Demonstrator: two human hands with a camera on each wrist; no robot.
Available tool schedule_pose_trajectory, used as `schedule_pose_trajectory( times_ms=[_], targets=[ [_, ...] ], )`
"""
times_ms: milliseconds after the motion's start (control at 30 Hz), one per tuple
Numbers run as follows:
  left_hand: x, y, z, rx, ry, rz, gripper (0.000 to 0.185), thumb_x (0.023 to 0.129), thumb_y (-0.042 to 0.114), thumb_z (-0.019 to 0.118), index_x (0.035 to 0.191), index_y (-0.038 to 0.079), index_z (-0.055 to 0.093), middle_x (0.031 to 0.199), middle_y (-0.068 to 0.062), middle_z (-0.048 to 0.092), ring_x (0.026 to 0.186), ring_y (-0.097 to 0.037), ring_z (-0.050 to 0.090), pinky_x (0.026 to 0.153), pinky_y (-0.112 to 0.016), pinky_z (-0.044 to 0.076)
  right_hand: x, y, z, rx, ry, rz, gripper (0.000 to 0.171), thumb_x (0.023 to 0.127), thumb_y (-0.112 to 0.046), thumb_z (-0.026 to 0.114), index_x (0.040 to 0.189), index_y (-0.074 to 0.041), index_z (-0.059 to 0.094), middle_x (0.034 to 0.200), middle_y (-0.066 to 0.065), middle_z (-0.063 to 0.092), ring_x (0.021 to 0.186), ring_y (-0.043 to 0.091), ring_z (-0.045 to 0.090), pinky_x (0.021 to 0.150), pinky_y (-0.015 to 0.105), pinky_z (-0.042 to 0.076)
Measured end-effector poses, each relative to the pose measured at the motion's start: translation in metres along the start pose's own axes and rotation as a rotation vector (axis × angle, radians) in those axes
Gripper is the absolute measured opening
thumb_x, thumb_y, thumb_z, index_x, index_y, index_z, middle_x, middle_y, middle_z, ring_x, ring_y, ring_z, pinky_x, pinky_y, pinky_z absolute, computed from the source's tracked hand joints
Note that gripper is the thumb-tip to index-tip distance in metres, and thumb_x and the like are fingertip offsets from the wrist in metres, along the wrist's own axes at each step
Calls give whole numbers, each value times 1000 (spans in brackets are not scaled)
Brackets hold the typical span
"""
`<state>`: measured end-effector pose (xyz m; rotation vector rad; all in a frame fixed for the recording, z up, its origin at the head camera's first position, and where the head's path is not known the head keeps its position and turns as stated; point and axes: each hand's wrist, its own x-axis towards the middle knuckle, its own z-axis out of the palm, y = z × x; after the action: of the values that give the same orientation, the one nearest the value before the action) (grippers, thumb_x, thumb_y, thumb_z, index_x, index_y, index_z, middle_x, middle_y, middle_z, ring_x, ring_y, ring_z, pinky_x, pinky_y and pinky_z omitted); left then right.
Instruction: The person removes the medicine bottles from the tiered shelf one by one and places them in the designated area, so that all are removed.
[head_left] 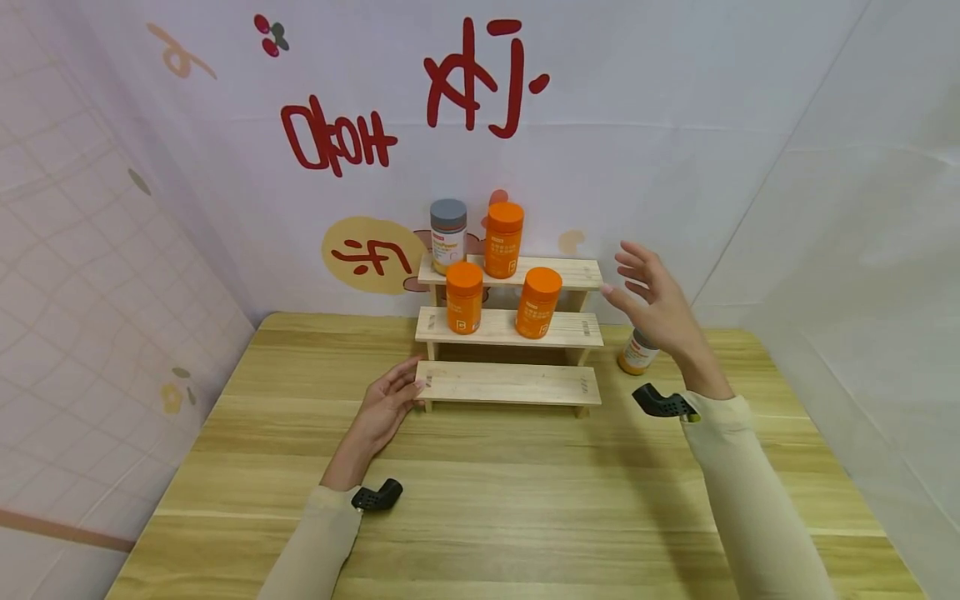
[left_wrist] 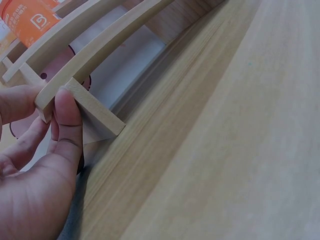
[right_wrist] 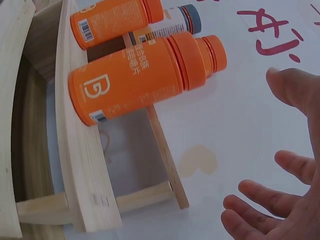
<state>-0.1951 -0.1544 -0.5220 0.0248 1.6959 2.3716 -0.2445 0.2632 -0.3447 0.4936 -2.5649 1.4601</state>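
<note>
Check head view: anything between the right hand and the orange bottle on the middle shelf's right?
Nothing solid: only the bare shelf end separates the right hand from that orange bottle.

Brightness: bright and even across all three views; white walls [head_left: 675, 125] look slightly washed out.
Source: soft, diffuse, seemingly from above; no lamp in view.
Shadows: faint and soft on the table [head_left: 525, 500] under the shelf [head_left: 510, 383] and near the left hand [head_left: 382, 408]; darker under the shelf boards in the wrist views.
Glare: mild sheen on the orange bottle [right_wrist: 135, 80] in the right wrist view.
Distortion: wide-angle bending; shelf boards curve in both wrist views, walls bow at the head view's edges.
Focus: head view sharp; left thumb [left_wrist: 67, 120] and right hand [right_wrist: 280, 200] close to the lens and slightly soft.
</note>
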Motion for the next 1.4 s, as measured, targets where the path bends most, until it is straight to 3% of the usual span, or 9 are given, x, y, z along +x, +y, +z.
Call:
schedule_pose_trajectory(
  times_ms=[533, 867, 1400],
  targets=[
    [-3, 3, 0, 10, -5, -11, 62, 102, 0, 59, 159, 2, 34, 125, -6, 54, 101, -12, 60, 77, -21, 56, 29, -21, 26, 82, -70, 43, 77, 100, -35, 68, 163, -23, 27, 162, 14, 39, 148, 34, 41, 122, 56, 35],
    [-3, 3, 2, -2, 2, -14, 59, 102, -1, 58, 157, 5, 39, 123, -5, 55, 100, -12, 60, 76, -21, 56, 50, -28, 43, 130, -134, 83, 77, 99, -33, 69, 163, -20, 27, 160, 17, 42, 144, 35, 44, 121, 55, 37],
    [-3, 1, -1, 7, -20, 5, 60, 102, 0, 58, 158, 3, 35, 125, -6, 55, 101, -12, 60, 76, -21, 57, 84, -44, 71, 136, -231, 152, 73, 98, -38, 69, 161, -31, 31, 159, 7, 45, 144, 29, 47, 119, 55, 40]
  ],
)
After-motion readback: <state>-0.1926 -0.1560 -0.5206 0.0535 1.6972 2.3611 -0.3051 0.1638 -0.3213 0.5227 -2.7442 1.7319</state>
